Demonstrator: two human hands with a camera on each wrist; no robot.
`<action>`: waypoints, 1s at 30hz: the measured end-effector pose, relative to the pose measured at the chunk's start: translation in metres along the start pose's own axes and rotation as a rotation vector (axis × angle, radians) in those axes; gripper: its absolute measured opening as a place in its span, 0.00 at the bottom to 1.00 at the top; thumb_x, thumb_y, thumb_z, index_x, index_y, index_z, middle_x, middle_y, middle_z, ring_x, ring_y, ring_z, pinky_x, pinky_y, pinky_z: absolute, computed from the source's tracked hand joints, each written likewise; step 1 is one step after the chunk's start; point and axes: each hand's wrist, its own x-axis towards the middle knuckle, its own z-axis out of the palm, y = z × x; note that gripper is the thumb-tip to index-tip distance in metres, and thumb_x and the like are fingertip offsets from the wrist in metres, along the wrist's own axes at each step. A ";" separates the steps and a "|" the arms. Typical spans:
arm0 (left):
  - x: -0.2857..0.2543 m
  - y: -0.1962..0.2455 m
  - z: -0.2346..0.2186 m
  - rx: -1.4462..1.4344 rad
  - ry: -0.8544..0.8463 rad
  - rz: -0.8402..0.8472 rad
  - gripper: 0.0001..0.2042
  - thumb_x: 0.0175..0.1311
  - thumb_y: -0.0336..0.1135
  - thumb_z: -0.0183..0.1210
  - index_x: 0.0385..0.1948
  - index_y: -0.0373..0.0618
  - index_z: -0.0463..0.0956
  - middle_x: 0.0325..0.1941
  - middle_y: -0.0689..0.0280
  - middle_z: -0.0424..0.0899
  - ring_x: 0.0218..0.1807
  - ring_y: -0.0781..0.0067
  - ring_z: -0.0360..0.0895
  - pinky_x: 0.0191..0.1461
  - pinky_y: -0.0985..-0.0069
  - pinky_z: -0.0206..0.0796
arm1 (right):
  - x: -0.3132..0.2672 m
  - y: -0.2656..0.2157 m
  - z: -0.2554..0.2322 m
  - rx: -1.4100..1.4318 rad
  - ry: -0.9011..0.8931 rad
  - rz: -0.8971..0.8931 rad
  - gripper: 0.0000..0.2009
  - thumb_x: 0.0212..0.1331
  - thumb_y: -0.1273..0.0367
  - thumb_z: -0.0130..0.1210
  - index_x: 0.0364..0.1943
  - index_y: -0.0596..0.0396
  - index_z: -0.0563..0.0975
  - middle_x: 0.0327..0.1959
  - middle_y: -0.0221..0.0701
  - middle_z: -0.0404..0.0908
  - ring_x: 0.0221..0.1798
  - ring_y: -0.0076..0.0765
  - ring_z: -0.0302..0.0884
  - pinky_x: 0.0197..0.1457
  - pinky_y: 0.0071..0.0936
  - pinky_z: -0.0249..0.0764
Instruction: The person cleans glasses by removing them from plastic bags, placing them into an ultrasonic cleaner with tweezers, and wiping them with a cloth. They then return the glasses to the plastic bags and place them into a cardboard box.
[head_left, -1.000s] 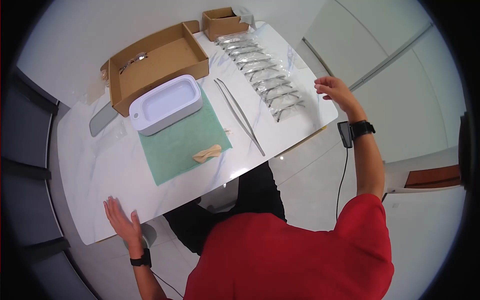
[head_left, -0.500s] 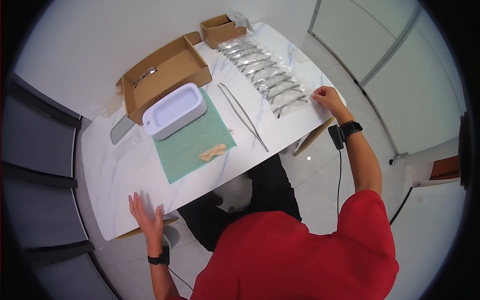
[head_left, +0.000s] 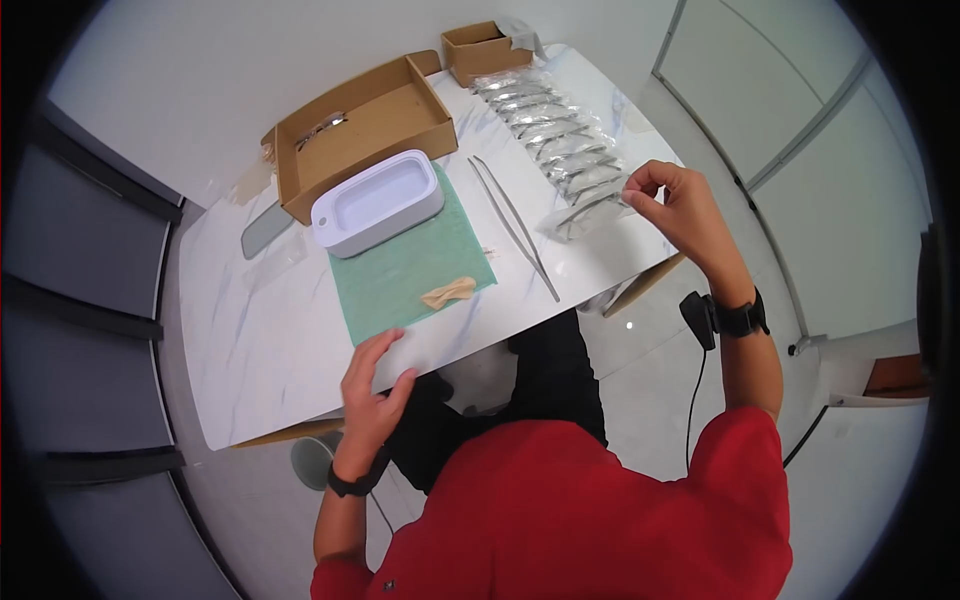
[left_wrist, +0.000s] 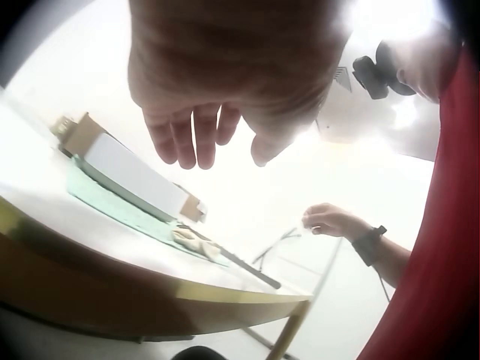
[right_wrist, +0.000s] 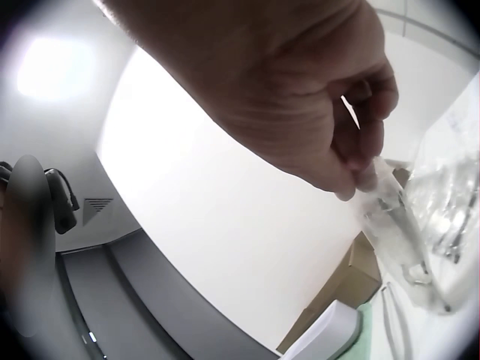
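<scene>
My right hand (head_left: 685, 215) pinches the near corner of a clear plastic bag (right_wrist: 401, 232) between thumb and fingertips, with a pair of eyeglasses (head_left: 590, 208) inside. In the head view this bag is raised at the near end of a row of bagged eyeglasses (head_left: 550, 125). My left hand (head_left: 372, 402) is at the table's front edge, fingers loosely bent and apart, holding nothing. Beyond it a crumpled tan piece (head_left: 448, 293) lies on a green cloth (head_left: 405, 285). Long metal tweezers (head_left: 518, 230) lie between the cloth and the row.
A pale lilac basin (head_left: 390, 229) stands on the cloth's far part. Behind it an open cardboard tray (head_left: 432, 140) contains another pair of glasses (head_left: 322, 130). A smaller cardboard box (head_left: 490, 65) stands at the back. A flat grey piece (head_left: 268, 232) lies left of the basin.
My right hand has come in over the row, taken hold of the nearest bagged eyeglasses and lifted them toward me. The left hand has moved right along the table's front edge.
</scene>
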 end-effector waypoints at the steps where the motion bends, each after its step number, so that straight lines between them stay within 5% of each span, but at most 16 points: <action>1: 0.007 0.003 0.009 -0.061 -0.009 -0.012 0.28 0.52 0.23 0.68 0.59 0.39 0.74 0.59 0.53 0.79 0.61 0.55 0.77 0.64 0.64 0.68 | 0.000 -0.014 0.001 0.005 -0.011 -0.024 0.05 0.59 0.69 0.64 0.31 0.57 0.82 0.25 0.23 0.82 0.28 0.18 0.70 0.33 0.22 0.64; 7: 0.037 0.006 0.057 -0.478 0.130 -0.054 0.40 0.54 0.27 0.72 0.71 0.44 0.60 0.73 0.54 0.64 0.72 0.58 0.66 0.67 0.62 0.68 | 0.001 -0.064 0.008 0.216 -0.190 -0.015 0.05 0.59 0.72 0.65 0.32 0.57 0.80 0.29 0.21 0.82 0.32 0.15 0.71 0.37 0.17 0.66; 10: 0.041 0.011 0.060 -0.784 0.086 -0.132 0.39 0.56 0.27 0.72 0.71 0.43 0.59 0.71 0.54 0.67 0.72 0.58 0.66 0.65 0.64 0.69 | -0.001 -0.063 0.031 0.481 -0.256 -0.032 0.06 0.60 0.70 0.66 0.33 0.57 0.82 0.28 0.19 0.81 0.27 0.13 0.65 0.32 0.16 0.65; 13: 0.040 0.016 0.053 -0.963 -0.099 -0.297 0.31 0.61 0.25 0.68 0.67 0.41 0.64 0.64 0.55 0.76 0.64 0.59 0.76 0.57 0.68 0.74 | -0.002 -0.064 0.051 0.622 -0.358 0.024 0.04 0.62 0.73 0.65 0.35 0.57 0.80 0.31 0.21 0.81 0.33 0.15 0.73 0.41 0.16 0.71; 19: 0.028 0.002 0.047 -0.952 -0.080 -0.380 0.14 0.69 0.24 0.58 0.55 0.37 0.76 0.47 0.55 0.85 0.43 0.66 0.85 0.40 0.74 0.76 | 0.002 -0.060 0.066 0.805 -0.572 0.027 0.03 0.64 0.76 0.59 0.39 0.58 0.82 0.47 0.29 0.80 0.47 0.20 0.75 0.50 0.20 0.72; 24: 0.027 -0.001 0.042 -0.978 -0.118 -0.399 0.14 0.70 0.26 0.58 0.55 0.36 0.76 0.45 0.56 0.86 0.42 0.66 0.86 0.40 0.75 0.76 | 0.009 -0.045 0.074 0.708 -0.657 -0.118 0.08 0.67 0.76 0.56 0.45 0.56 0.84 0.56 0.31 0.77 0.52 0.20 0.74 0.49 0.19 0.73; 30: 0.027 -0.006 0.047 -0.971 -0.160 -0.398 0.13 0.70 0.26 0.59 0.54 0.34 0.76 0.44 0.56 0.86 0.43 0.68 0.86 0.42 0.76 0.77 | 0.003 -0.048 0.084 0.736 -0.723 0.020 0.10 0.65 0.75 0.59 0.49 0.56 0.84 0.54 0.30 0.79 0.50 0.21 0.76 0.47 0.19 0.75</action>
